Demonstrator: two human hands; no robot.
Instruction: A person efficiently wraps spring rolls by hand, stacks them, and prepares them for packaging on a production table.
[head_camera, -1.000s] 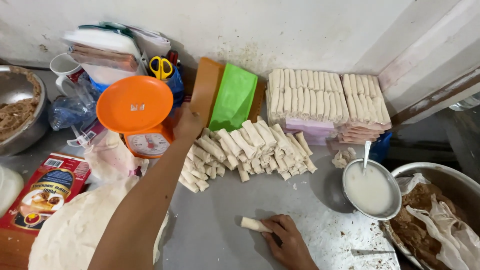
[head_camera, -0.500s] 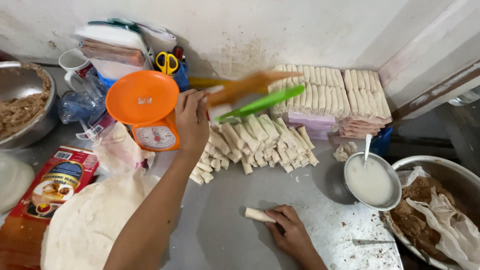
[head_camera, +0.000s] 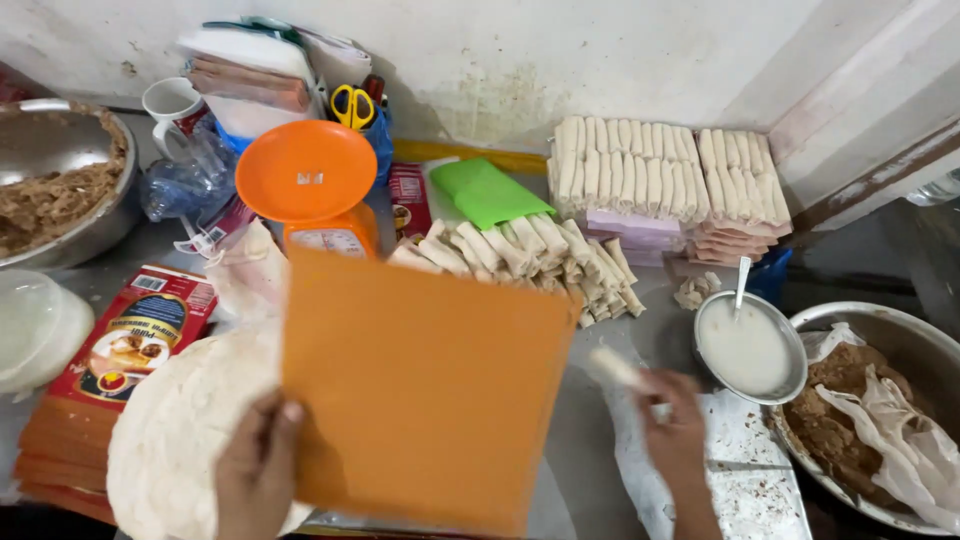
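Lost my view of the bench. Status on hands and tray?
Left hand grips orange tray, held over the wrappers. Right hand holds one roll. Roll pile behind.

Both hands low (fingers closed, gripping)

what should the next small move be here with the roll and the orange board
Probably lower the orange board flat onto the table and set the roll on it. The left hand holds the board tilted above the round wrappers, while the right hand holds one finished roll.
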